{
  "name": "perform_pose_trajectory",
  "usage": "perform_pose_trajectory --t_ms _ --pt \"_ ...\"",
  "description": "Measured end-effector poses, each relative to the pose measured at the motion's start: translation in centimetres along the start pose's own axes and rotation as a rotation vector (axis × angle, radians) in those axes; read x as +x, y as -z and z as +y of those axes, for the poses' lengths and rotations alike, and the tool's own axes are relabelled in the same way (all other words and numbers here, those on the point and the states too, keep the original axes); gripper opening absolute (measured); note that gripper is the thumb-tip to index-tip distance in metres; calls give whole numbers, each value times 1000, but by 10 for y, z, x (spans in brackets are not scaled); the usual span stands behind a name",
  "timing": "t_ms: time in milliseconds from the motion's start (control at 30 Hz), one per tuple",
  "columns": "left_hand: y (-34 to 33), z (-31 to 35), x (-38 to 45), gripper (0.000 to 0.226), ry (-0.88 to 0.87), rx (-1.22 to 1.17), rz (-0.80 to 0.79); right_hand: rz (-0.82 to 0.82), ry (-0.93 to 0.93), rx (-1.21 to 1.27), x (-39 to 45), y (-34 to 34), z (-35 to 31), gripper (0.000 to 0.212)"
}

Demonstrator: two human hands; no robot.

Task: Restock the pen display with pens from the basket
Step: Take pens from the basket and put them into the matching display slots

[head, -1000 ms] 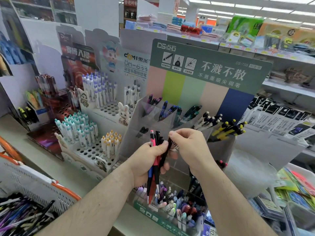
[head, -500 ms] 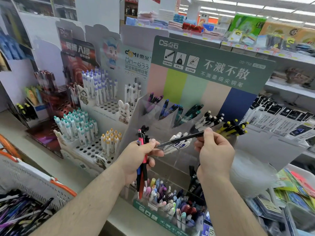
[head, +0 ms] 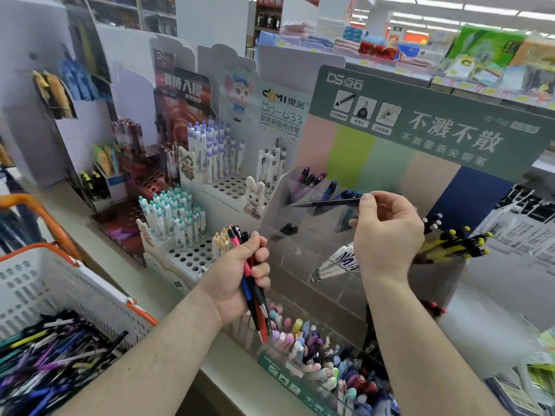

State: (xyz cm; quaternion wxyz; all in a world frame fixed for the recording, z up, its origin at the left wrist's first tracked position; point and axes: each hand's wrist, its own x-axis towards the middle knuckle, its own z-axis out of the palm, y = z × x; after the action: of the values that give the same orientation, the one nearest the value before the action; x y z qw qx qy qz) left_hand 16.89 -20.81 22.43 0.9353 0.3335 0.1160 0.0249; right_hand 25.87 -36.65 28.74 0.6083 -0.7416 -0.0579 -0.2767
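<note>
Stationery aisle, shelf counter [head: 75,217] crowded with pen stands. Basket [head: 60,283] of loose pens far left of both hands, below left forearm. Left hand [head: 240,277] clamped round bundle of pens [head: 255,298], tips down. Right hand [head: 387,232] pinches single dark pen [head: 324,202], held level, tip toward clear display [head: 300,235] between and just beyond hands. Step: placing one pen. Next move likely needs tip tilted down into matching compartment, then release.
</note>
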Motion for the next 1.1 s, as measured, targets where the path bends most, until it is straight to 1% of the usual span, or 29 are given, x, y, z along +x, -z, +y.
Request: perform_pose_trajectory --t_ms 33,100,267,400,500,567,633,667,733,800,867,933,1000,1033,1100 --pt "3 1 -1 17 -5 32 11 -50 59 -96 0 -8 2 8" --pt "6 3 -3 17 -6 127 39 -167 113 -281 -2 -25 5 10" --pt "10 3 -6 21 1 266 77 -436 44 -628 -5 -61 7 13" --pt "15 1 -6 22 -22 384 87 -615 -32 -785 4 -75 4 13" --pt "16 -1 -8 25 -30 462 73 -672 -43 -849 10 -77 1 14" --pt "14 -2 -9 29 -43 505 66 -628 25 -845 10 -71 -6 18" --pt "13 -4 -9 32 -58 557 64 -589 82 -681 -1 -61 -15 20" --pt "11 -5 -9 33 -64 589 60 -622 84 -561 -10 -54 -20 21" --pt "8 -6 -10 31 -61 650 49 -772 45 -400 -31 -42 -29 25" --pt "4 -9 -9 30 -34 682 42 -876 39 -389 -48 -34 -26 26" --pt "1 -12 -9 31 -12 723 27 -874 70 -385 -54 -30 -18 16" --pt "0 -14 -9 27 19 729 -37 -804 81 -358 -52 -25 -13 4" --pt "2 -14 -7 22 74 675 -139 -673 60 -315 -46 -19 -10 8" --pt "4 -14 -6 24 95 641 -174 -593 38 -274 -42 -14 -9 11" --pt "6 -14 -4 31 111 522 -185 -423 -18 -161 -34 -4 -6 16"
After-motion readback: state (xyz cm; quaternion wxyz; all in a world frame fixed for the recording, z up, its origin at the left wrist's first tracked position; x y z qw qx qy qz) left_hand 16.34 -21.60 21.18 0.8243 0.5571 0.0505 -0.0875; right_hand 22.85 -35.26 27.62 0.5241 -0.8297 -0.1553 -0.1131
